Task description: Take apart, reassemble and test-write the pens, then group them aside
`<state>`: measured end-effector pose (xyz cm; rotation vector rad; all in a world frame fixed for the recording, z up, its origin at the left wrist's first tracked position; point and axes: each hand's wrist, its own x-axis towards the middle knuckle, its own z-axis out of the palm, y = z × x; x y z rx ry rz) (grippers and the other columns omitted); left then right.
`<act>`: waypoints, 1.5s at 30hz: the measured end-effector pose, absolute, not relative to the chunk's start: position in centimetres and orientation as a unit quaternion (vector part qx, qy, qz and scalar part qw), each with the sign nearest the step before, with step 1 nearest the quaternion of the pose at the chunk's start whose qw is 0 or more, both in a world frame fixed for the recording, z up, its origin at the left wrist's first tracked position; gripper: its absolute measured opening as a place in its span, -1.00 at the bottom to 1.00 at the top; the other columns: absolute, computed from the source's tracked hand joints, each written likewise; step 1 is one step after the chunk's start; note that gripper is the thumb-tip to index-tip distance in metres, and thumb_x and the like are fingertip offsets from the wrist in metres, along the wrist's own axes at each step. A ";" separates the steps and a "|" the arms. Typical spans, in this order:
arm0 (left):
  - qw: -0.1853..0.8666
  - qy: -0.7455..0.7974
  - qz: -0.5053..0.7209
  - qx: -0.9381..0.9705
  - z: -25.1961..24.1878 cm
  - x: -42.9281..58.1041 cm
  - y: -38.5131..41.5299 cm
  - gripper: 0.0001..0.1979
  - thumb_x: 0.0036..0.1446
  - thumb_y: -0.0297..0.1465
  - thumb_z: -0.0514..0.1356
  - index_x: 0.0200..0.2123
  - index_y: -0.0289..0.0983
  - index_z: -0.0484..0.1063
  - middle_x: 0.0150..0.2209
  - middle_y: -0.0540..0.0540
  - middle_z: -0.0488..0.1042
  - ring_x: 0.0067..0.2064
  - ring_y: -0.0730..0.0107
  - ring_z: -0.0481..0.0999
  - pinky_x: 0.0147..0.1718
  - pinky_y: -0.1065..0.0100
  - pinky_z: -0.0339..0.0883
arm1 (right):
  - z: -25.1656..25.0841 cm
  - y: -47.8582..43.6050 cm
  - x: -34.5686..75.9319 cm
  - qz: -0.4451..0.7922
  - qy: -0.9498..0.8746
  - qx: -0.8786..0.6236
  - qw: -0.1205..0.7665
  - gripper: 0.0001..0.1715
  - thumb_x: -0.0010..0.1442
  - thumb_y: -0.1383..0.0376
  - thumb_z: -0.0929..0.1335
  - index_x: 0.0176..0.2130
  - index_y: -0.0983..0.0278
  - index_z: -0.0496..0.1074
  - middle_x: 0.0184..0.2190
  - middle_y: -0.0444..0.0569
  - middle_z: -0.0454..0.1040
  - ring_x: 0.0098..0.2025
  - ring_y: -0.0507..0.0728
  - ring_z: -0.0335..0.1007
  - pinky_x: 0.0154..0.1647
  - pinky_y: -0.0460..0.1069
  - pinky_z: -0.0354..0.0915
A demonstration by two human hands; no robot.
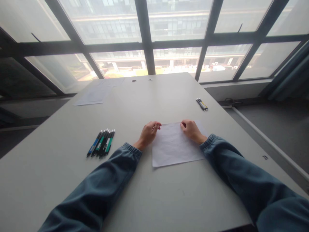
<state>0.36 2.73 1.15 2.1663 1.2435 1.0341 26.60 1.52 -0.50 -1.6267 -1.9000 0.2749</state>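
Observation:
A white sheet of paper point(173, 146) lies flat on the grey table point(72, 180) in front of me. My left hand point(148, 132) rests at the sheet's far left corner, fingers curled with the tips touching the paper's edge. At the sheet's far edge on the right, my right hand point(191, 129) has its fingers bent and pressed onto the paper. Both arms wear blue-grey sleeves.
Several pens point(101, 142) with blue, green and black barrels lie side by side left of my left hand. A few more pens point(202, 104) sit near the table's right edge. More paper sheets point(93, 95) lie at the far left. Large windows stand behind the table.

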 end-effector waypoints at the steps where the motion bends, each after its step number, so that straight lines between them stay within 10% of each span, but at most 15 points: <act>1: 0.208 0.447 0.372 0.786 1.2 0.4 2.6 -0.52 0.41 -0.10 -0.06 -0.25 -0.25 0.55 -0.32 -0.12 0.60 -0.21 0.23 0.56 -0.08 0.24 0.36 | -0.5 1.5 26.6 0.103 -0.719 -0.615 0.308 -0.75 0.25 0.34 0.30 -0.41 0.30 0.51 -0.44 -0.02 0.54 -0.41 0.07 0.34 -0.30 -0.06 0.15; 14: 0.137 0.499 0.256 0.816 3.9 -1.8 1.9 -0.71 0.26 -0.26 0.18 0.00 -0.18 0.55 -0.24 -0.12 0.63 -0.27 0.23 0.58 -0.21 0.27 0.40 | -0.2 1.3 26.3 0.106 -0.735 -0.597 0.305 -0.74 0.26 0.35 0.28 -0.40 0.31 0.51 -0.42 -0.01 0.54 -0.38 0.07 0.35 -0.27 -0.06 0.17; 29: 0.036 0.778 0.148 0.610 7.0 -25.0 3.0 -0.64 0.05 -0.23 0.28 -0.11 -0.27 0.60 -0.23 -0.16 0.65 -0.20 0.15 0.63 -0.09 0.26 0.45 | -0.3 0.6 25.2 0.072 -0.749 -0.541 0.376 -0.74 0.29 0.29 0.26 -0.34 0.29 0.50 -0.45 -0.02 0.49 -0.41 0.11 0.34 -0.29 -0.02 0.18; 45: 0.088 0.789 0.186 0.579 6.7 -26.1 3.3 -0.78 -0.17 -0.37 0.40 -0.36 -0.31 0.63 -0.48 -0.04 0.60 -0.37 0.28 0.56 -0.28 0.39 0.41 | 0.1 0.2 24.9 0.051 -0.733 -0.556 0.388 -0.74 0.27 0.28 0.28 -0.35 0.27 0.52 -0.44 -0.02 0.51 -0.40 0.13 0.38 -0.33 -0.02 0.16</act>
